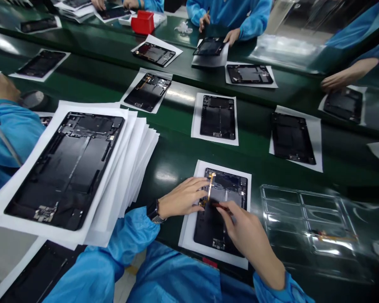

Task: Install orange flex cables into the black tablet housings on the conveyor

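A black tablet housing [225,198] lies on a white sheet [189,240] at the near edge of the green belt. An orange flex cable [210,185] runs down its upper left part. My left hand [183,198] rests on the housing's left edge, fingers curled and pressing beside the cable. My right hand [244,231] is closed in a pinch on a thin reddish tool [219,205], whose tip touches the housing near the cable's lower end.
A stack of white sheets [135,160] topped by another housing [68,166] sits at the left. A clear plastic tray [306,219] lies to the right. Several housings on sheets ride the belt [177,155]. Other people in blue sleeves [240,17] work across it.
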